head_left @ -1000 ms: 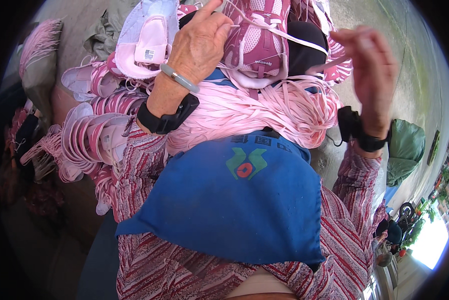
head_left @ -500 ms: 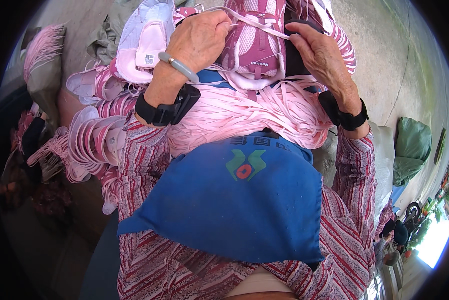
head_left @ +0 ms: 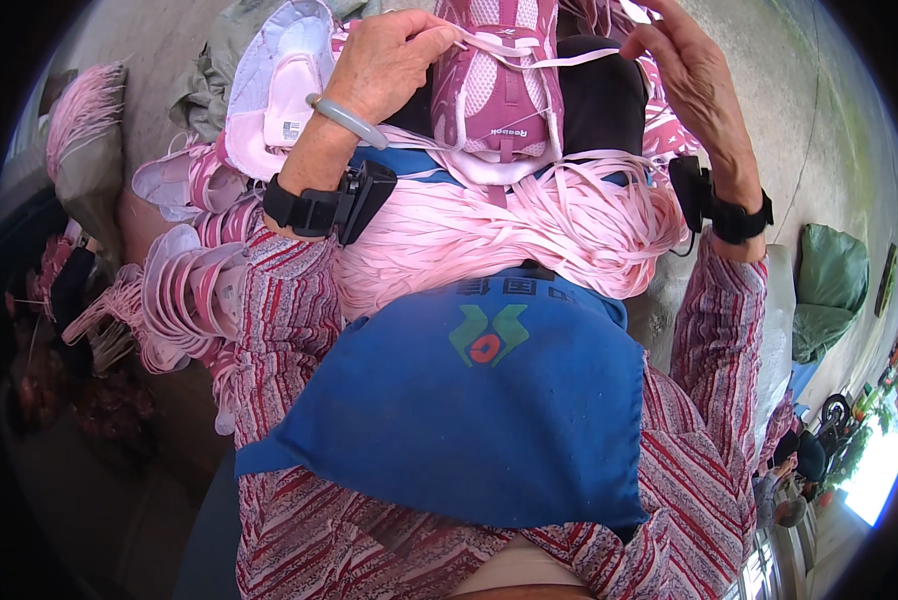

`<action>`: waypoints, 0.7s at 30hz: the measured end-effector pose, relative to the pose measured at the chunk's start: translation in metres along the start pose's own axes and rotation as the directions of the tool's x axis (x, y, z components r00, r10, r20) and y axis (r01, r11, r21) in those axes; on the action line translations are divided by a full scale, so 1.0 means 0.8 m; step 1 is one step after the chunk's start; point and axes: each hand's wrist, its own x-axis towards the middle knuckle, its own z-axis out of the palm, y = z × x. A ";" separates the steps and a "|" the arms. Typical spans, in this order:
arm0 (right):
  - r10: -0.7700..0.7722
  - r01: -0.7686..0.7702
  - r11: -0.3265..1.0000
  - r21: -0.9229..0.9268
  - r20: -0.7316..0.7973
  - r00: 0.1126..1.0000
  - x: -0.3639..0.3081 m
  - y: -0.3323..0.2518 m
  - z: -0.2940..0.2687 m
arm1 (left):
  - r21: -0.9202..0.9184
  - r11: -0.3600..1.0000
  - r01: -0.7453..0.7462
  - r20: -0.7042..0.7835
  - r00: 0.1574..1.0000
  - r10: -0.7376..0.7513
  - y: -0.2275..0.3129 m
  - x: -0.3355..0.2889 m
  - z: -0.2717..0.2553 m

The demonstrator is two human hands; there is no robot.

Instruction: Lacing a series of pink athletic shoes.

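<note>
A dark pink and white mesh shoe upper lies across my lap with its toe toward me. Between my hands a pale pink shoelace crosses the upper. My left hand, a grey bangle on its wrist, pinches the lace at the upper's left side. At the right, my right hand has its thumb and bent forefinger closed on the lace's other end; its fingertips run near the top edge of the picture. Below the upper, a thick bundle of pale pink laces lies over my blue apron.
Stacked pink and white shoe uppers stand at my left, with a pale lining-side upper nearer my left hand. A lace-topped sack is farther left. A green sack sits on the concrete floor at right.
My right hand has moved right and away from the upper, drawing the lace out straighter. My left hand has shifted slightly left and up, still pinching the lace.
</note>
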 end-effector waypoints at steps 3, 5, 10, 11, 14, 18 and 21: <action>0.370 -0.367 0.928 -0.054 0.209 0.905 -0.015 -0.016 -0.008 | -0.088 0.996 -0.026 -0.093 0.996 0.017 0.012 -0.011 0.010; 0.249 -0.286 0.952 0.105 0.274 0.929 -0.024 -0.023 0.008 | -0.038 0.999 -0.037 -0.117 0.993 0.032 0.014 -0.013 0.011; 0.149 -0.152 0.988 0.021 0.100 0.984 -0.039 -0.022 0.053 | 0.260 0.944 -0.202 -0.238 0.934 0.266 0.009 -0.008 0.015; 0.034 -0.027 0.997 -0.075 0.092 0.995 -0.040 -0.020 0.057 | 0.249 0.943 -0.222 -0.223 0.934 0.279 0.008 -0.008 0.015; 0.098 -0.091 0.987 -0.131 0.046 0.994 -0.032 -0.016 0.062 | 0.329 0.893 -0.306 -0.229 0.892 0.390 0.005 -0.008 0.017; 0.206 -0.192 0.967 -0.166 0.072 0.976 -0.007 -0.023 0.049 | 0.322 0.917 -0.234 -0.230 0.921 0.316 0.008 -0.008 0.022; 0.164 -0.161 0.984 -0.074 0.044 0.985 -0.002 -0.031 0.035 | 0.196 0.975 -0.107 -0.208 0.967 0.147 0.010 -0.009 0.022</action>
